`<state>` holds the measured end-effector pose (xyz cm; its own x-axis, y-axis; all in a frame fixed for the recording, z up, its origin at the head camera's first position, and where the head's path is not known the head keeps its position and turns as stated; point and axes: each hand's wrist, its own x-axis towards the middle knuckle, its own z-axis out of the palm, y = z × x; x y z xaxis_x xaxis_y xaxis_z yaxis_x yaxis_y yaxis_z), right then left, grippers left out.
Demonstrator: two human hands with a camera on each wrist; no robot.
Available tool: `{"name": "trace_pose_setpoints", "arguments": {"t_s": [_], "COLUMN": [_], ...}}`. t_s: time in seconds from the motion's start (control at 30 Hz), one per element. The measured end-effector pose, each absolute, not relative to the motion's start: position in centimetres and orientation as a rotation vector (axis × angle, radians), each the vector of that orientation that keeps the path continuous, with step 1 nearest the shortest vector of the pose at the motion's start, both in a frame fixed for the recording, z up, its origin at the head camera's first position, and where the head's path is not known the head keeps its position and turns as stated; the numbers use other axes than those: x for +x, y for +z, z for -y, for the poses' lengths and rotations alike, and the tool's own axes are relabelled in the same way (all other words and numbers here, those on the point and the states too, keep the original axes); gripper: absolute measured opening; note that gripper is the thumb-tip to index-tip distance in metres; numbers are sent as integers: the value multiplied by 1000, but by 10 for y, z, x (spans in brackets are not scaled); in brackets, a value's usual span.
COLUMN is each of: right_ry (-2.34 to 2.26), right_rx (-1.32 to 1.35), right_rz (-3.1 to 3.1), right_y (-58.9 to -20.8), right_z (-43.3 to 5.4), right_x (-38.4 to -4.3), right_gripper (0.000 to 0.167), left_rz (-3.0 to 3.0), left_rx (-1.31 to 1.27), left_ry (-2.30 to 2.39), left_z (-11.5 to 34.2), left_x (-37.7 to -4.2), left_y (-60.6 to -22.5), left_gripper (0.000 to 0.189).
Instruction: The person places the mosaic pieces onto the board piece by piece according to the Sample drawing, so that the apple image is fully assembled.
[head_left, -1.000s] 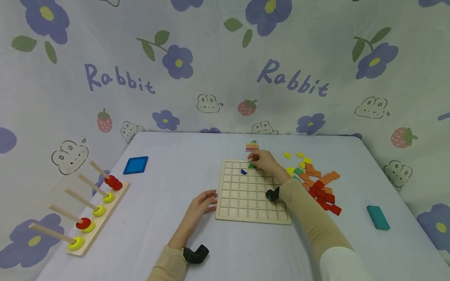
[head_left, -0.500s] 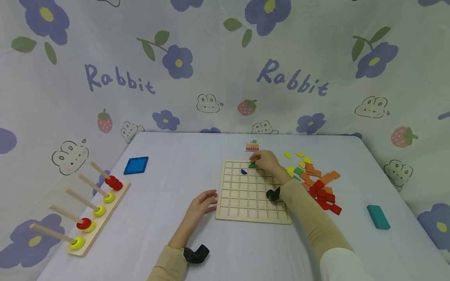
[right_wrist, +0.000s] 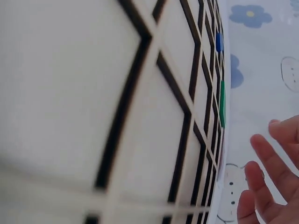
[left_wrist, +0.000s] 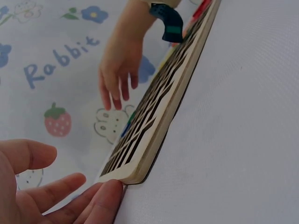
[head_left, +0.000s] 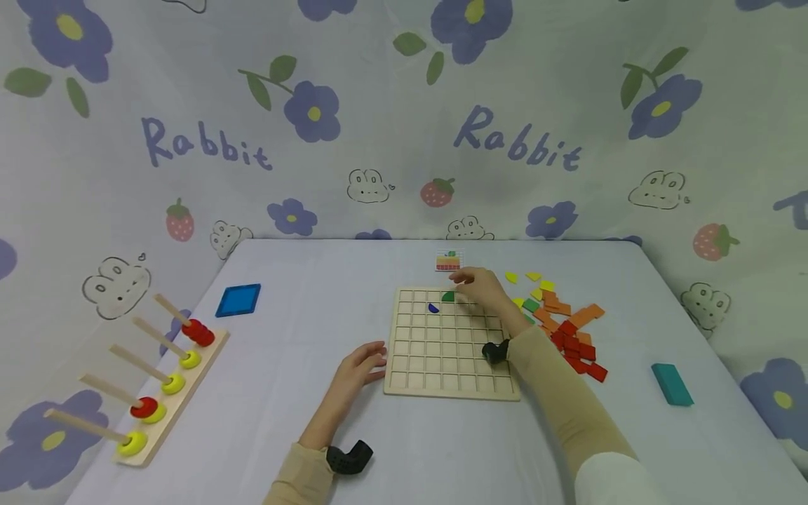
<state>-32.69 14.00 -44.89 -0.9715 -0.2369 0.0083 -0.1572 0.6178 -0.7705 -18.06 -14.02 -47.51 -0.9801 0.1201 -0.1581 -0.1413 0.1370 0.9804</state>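
Observation:
A wooden grid board lies on the white table between my hands. In its top rows sit a green rounded piece and a small blue piece. My right hand hovers over the board's far edge, just right of the green piece. Its fingers are spread and hold nothing in the right wrist view. My left hand rests beside the board's left edge; in the left wrist view a fingertip touches the board's corner, the fingers loosely extended.
Behind the board lies a small picture card. Right of it are scattered red tiles, orange tiles and yellow pieces. A teal block is far right. A blue tray and a pegged ring stand are left.
My right hand has let go of the green piece and lifted slightly up and right, uncovering it. The left hand stays at the board's edge. The head view has shifted a little.

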Motion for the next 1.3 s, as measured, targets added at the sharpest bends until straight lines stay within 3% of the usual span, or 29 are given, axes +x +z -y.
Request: {"name": "trace_pose_setpoints", "arguments": {"t_s": [0.8, 1.3], "right_ry": [-1760, -1641], "right_rx": [-136, 140], "right_rz": [-2715, -2751], "right_y": [-447, -464], "right_z": [-223, -256], "right_x": [-285, -274], "right_gripper": [30, 34], "left_rz": [-2194, -2192], "left_rx": [-23, -22], "left_ry": [1965, 1955], "left_z": [142, 140], "left_x": [-180, -177], "left_y": [-471, -476], "left_gripper": [42, 41]}}
